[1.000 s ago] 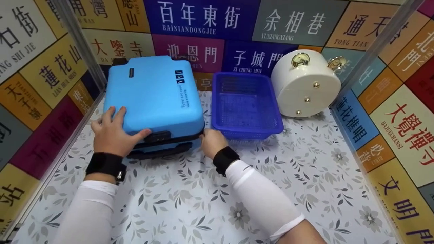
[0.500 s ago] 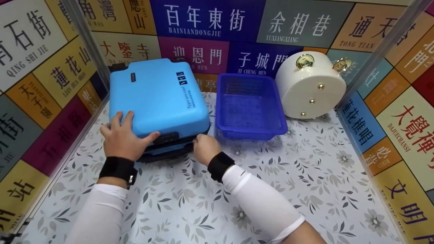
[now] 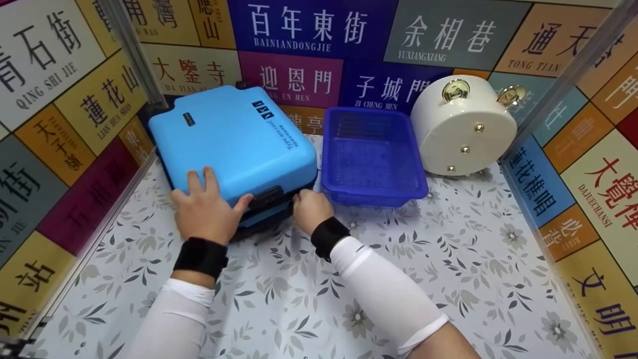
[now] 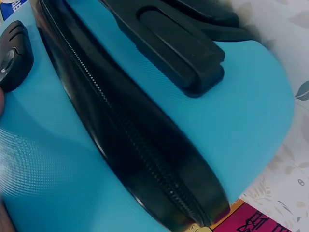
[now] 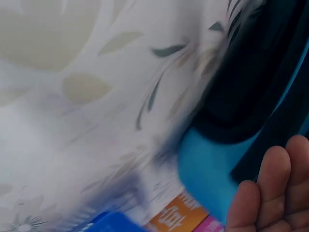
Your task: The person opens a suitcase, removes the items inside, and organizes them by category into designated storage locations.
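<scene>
A light blue suitcase (image 3: 234, 142) lies flat at the left back, turned slightly, with a black zipper band (image 4: 120, 116) around its side. My left hand (image 3: 207, 212) rests with spread fingers on the near corner of its lid, the thumb by a black combination lock (image 3: 265, 197). The left wrist view has the zipper teeth meeting along the band, beside a black carry handle (image 4: 169, 41). At the suitcase's near right side, my right hand (image 3: 313, 212) has curled fingers and pinches at the zipper band. The zipper pull is hidden behind those fingers.
A blue-purple plastic basket (image 3: 374, 197) stands just right of the suitcase. Behind it at right is a white round case (image 3: 463, 129) with gold knobs and feet. Printed panels (image 3: 309, 27) wall the flower-patterned table (image 3: 398, 279) on three sides.
The suitcase has turned counterclockwise, its right side moving back. My left hand has gone rightward with its corner. My right hand keeps to its near right side. The whole view has shifted a little.
</scene>
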`<act>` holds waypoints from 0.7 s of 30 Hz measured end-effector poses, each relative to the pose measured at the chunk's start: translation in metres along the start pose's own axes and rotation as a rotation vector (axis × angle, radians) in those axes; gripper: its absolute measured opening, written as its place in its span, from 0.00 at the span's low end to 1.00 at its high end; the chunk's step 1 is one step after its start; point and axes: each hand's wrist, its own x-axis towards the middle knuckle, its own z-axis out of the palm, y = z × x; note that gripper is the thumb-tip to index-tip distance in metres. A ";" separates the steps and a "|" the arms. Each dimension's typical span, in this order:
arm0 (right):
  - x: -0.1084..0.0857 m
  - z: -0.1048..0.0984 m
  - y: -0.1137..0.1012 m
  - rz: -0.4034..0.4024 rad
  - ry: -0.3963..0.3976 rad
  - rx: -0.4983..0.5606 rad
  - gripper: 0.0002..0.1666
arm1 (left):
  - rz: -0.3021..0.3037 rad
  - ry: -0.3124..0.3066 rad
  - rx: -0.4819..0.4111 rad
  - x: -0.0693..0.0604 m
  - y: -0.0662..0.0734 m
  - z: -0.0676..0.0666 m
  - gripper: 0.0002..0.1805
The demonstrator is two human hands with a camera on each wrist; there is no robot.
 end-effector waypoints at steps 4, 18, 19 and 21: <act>-0.008 0.004 -0.012 -0.060 -0.062 0.018 0.17 | -0.004 0.027 -0.011 -0.001 0.006 0.000 0.61; 0.001 0.007 -0.006 0.036 -0.091 0.049 0.15 | 0.087 0.037 0.054 -0.009 0.018 -0.001 0.57; 0.003 0.007 -0.006 0.046 -0.091 0.058 0.15 | 0.099 0.033 0.061 -0.009 0.018 -0.003 0.57; 0.005 0.006 -0.005 0.050 -0.074 0.057 0.15 | 0.138 0.007 0.067 -0.007 0.017 -0.010 0.55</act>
